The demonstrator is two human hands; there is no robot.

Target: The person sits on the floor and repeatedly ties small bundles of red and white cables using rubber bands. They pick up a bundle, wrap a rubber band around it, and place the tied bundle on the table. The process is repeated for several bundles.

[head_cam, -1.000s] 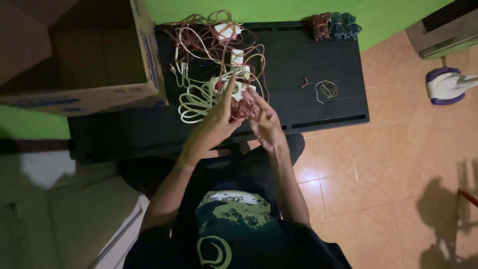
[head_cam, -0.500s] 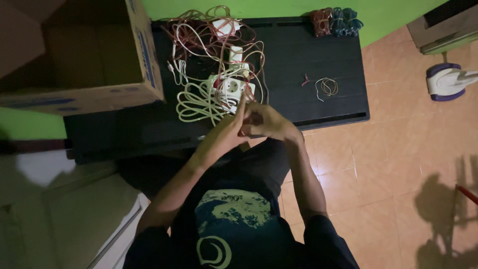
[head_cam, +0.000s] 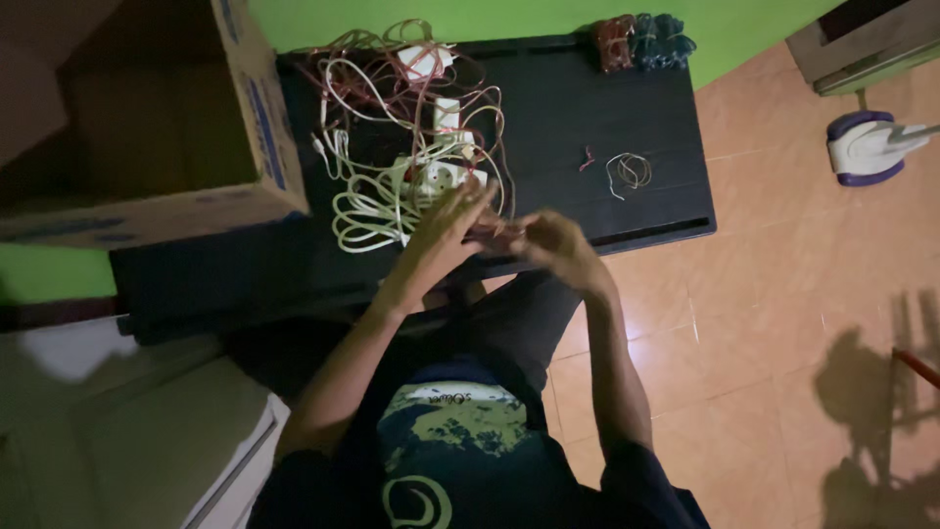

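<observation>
left hand [head_cam: 441, 230]: fingers spread, touching reddish wire [head_cam: 494, 232] | right hand [head_cam: 556, 245]: fingers curled, pinching wire

Dark short-sleeved shirt [head_cam: 460, 460] with green globe print, dark trousers [head_cam: 519, 323].

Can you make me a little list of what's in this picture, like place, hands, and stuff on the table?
place: dim room, green wall, orange tiled floor
table: low black table
left hand: left hand fingers spread, at the near edge of the cable pile
right hand: right hand close to the left, pinching a small reddish wire bundle
cable pile: tangled white and reddish cables with white power strips among them
small bits: loose wire loop lying apart on the table
box: open cardboard box at the table's left end
floor: white and purple appliance
</observation>
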